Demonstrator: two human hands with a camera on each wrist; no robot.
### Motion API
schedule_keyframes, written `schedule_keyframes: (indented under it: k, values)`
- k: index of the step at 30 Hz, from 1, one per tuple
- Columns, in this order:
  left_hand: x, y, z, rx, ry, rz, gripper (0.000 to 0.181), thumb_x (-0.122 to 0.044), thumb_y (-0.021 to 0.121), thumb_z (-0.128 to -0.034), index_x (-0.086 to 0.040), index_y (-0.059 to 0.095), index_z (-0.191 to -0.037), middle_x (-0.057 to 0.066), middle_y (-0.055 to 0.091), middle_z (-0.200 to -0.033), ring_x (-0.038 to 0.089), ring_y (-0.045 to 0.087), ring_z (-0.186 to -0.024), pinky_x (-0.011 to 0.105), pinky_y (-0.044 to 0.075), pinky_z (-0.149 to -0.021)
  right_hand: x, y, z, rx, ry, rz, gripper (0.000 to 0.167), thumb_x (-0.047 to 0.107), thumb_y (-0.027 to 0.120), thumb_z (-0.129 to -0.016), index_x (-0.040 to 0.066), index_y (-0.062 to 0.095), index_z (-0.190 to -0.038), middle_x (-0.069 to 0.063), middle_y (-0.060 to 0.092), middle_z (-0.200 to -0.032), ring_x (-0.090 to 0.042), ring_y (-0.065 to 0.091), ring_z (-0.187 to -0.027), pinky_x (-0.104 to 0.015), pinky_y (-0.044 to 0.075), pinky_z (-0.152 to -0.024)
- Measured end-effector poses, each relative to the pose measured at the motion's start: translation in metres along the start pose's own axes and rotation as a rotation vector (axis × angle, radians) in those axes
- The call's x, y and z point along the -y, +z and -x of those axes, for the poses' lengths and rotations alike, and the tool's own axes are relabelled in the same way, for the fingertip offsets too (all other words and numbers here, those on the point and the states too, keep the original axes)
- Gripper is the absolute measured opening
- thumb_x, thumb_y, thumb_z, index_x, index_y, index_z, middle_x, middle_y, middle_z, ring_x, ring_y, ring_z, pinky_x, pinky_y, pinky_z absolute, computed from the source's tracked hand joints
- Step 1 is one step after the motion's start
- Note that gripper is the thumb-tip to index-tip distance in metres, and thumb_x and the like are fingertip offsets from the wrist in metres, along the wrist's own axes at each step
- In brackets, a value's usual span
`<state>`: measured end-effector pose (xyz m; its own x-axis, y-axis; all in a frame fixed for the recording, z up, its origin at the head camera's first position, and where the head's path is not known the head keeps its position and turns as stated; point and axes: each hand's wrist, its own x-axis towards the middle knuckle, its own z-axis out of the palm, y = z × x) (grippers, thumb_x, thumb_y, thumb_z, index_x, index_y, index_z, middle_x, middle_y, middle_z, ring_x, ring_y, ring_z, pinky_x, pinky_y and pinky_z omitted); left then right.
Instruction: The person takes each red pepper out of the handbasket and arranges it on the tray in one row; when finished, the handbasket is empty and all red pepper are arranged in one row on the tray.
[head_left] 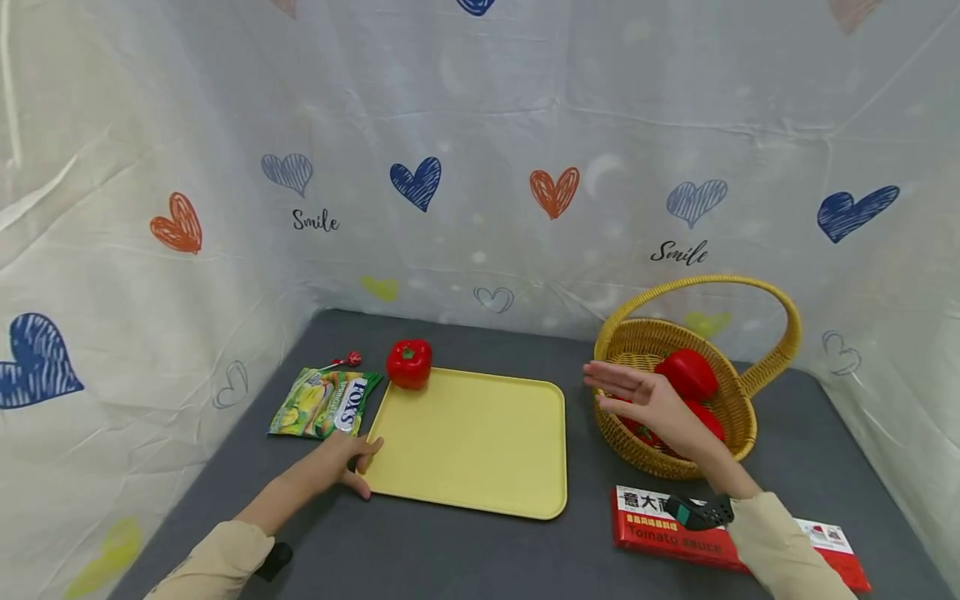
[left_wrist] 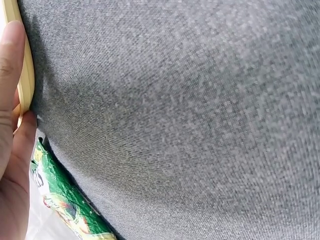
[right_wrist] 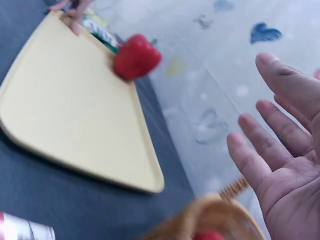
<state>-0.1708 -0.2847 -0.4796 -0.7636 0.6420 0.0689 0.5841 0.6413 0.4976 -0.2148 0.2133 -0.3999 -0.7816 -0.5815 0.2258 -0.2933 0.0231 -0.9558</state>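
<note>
My left hand (head_left: pixel 341 462) grips the left rim of a pale yellow tray (head_left: pixel 480 442) that lies on the dark grey table. In the left wrist view, fingers (left_wrist: pixel 10 65) lie along both sides of the tray's edge. A red bell pepper (head_left: pixel 409 364) sits on the tray's far left corner. Over the left side of a yellow wicker basket (head_left: pixel 738 417) hovers my right hand (head_left: pixel 648 404), its fingers spread and holding nothing. Inside the basket are red peppers (head_left: pixel 686 375), partly hidden by that hand and forearm.
Left of the tray lies a green and yellow FOX'S candy bag (head_left: pixel 322 404), with a red lollipop (head_left: pixel 352 359) behind it. A red tomato sauce packet (head_left: pixel 675 537) lies in front of the basket, partly under the right forearm. A heart-printed curtain (head_left: pixel 480 167) hangs behind the table.
</note>
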Motion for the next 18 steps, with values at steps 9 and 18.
schedule_keyframes:
  k: [9, 18]
  values:
    - [-0.001, 0.0, 0.001, -0.012, 0.0, 0.036, 0.036, -0.031, 0.085, -0.0649, -0.009, 0.058, -0.073, -0.009, 0.047, -0.063, -0.002, 0.035, -0.057, 0.018, 0.037, -0.065, 0.007, -0.065, 0.04, -0.155, 0.055, 0.094, 0.046, -0.003, 0.051, -0.097, -0.01, 0.038, -0.14, 0.006, 0.058, -0.131, -0.005, 0.058, -0.114, -0.022, 0.049, -0.086]
    - [-0.002, -0.002, -0.001, 0.004, -0.002, -0.001, 0.057, -0.03, 0.087, -0.0619, 0.007, 0.066, -0.099, -0.012, 0.047, -0.064, -0.004, 0.034, -0.056, 0.019, 0.038, -0.066, 0.003, -0.104, 0.038, -0.322, 0.392, 0.504, 0.067, 0.034, 0.058, -0.097, -0.005, 0.032, -0.145, -0.026, 0.039, -0.144, -0.03, 0.046, -0.128, -0.04, 0.044, -0.098]
